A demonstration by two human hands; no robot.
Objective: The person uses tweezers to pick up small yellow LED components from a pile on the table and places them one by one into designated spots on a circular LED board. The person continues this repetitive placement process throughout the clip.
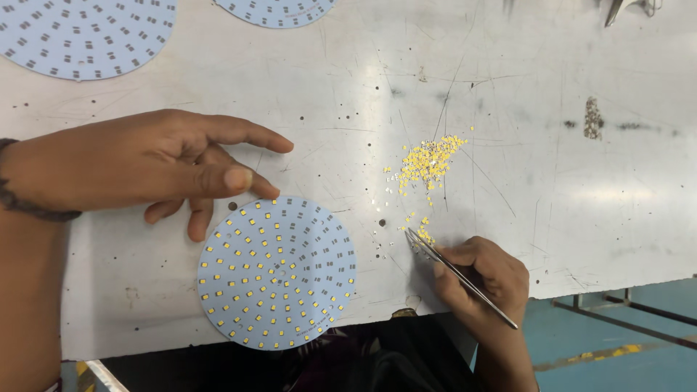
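At the upper left of the frame I see a round pale-blue LED board [83, 33] with bare pads. A second such board [279, 11] is cut off by the top edge. At the lower right, a blue floor [624, 341] shows.

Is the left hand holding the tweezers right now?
No, the tweezers are in the right hand, while the left hand hovers open above the round board.
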